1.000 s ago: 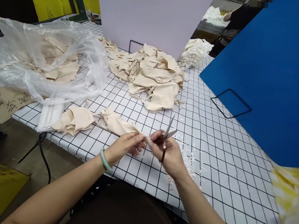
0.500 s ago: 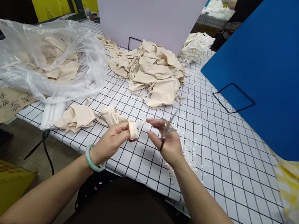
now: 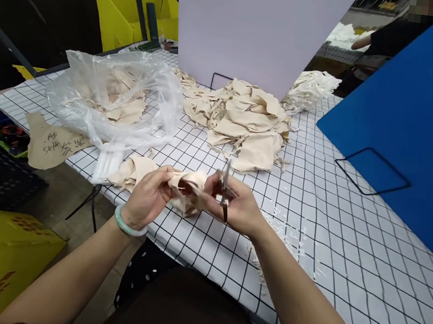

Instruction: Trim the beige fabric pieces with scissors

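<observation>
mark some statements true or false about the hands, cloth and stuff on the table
1. The right hand holds scissors. True.
2. The left hand grips cream cloth. True.
3. Both wrists are bare. False: a pale green bangle sits just behind the left hand.
4. The plastic bag is right of the large cloth pile. False: the clear plastic bag lies to the left of the large cloth pile.
5. Small pale scraps are scattered on the table. True.

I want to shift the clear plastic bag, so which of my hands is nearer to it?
Left. Your left hand is closer to you than the bag and slightly right of it, holding cream fabric; your right hand, with the scissors, is farther right.
</observation>
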The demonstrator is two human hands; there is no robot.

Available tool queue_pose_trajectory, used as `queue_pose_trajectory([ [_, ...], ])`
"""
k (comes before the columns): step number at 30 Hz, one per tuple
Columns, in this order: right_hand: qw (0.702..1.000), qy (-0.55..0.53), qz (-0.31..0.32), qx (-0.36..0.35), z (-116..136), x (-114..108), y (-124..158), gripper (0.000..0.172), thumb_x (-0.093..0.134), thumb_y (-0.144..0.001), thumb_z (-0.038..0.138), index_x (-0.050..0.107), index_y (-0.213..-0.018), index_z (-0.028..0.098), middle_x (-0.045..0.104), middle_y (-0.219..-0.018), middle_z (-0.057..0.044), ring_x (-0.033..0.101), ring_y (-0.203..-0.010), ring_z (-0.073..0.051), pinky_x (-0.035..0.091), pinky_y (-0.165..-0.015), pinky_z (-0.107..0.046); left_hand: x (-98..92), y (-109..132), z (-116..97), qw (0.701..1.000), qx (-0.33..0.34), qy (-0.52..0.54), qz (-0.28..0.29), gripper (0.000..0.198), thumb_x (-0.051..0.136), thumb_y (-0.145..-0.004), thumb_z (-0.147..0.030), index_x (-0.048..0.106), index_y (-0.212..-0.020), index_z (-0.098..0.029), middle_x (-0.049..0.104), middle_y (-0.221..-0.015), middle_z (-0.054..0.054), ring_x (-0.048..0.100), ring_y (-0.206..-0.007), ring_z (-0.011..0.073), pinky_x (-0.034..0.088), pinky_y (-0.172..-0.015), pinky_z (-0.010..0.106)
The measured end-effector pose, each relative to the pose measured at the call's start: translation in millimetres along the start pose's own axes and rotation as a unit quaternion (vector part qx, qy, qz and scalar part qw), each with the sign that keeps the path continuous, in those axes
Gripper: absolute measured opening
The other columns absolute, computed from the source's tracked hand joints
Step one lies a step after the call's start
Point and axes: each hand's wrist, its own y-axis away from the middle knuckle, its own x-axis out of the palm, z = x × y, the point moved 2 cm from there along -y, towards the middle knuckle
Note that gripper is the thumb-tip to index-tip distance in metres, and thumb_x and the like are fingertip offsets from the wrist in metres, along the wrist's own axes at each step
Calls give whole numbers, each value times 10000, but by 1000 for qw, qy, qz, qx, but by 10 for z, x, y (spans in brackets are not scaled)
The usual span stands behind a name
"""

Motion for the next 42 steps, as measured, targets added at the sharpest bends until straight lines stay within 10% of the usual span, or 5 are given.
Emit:
queue_pose_trajectory([
  [6, 997, -10, 4, 83, -155, 132, 108, 259, 745, -773, 321, 628, -980, 218, 670, -953, -29, 624, -859, -181, 536, -744, -316, 109, 64, 60, 995, -56, -79, 37, 257, 602, -909, -394, 558, -785, -173, 575, -615, -9, 511, -537, 103, 367, -441, 169],
  [17, 989, 88, -120, 25, -193, -59, 78, 198, 610, -764, 161, 623, -953, 216, 672, -983, -40, 627, -854, -182, 532, -805, -354, 29, 192, 103, 969, -206, -90, 105, 231, 695, -828, -351, 734, -826, -123, 550, -690, 21, 402, -550, 68, 234, -466, 189],
  [25, 988, 31, -134, 75, -309, 175, 366, 96, 655, -846, 276, 585, -815, 218, 646, -786, -6, 608, -730, -162, 523, -717, -311, 176, 266, 83, 973, -138, -145, 110, 284, 651, -895, -408, 741, -847, -143, 597, -813, 43, 414, -645, 93, 343, -571, 218],
  [30, 996, 26, -86, -9, -206, 191, 368, 192, 677, -835, 249, 622, -1019, 230, 664, -1087, -68, 627, -1056, -225, 515, -913, -366, 182, 257, 60, 971, -106, -187, 107, 299, 608, -930, -425, 735, -850, -166, 554, -770, 20, 390, -641, 100, 331, -564, 225],
  [42, 993, 13, -102, 63, -264, 275, 343, 140, 695, -788, 317, 614, -815, 206, 607, -745, -4, 555, -659, -144, 480, -636, -283, 127, 270, -20, 970, -34, -230, 65, 248, 595, -943, -359, 745, -837, -193, 531, -799, 30, 452, -705, 130, 386, -596, 241],
])
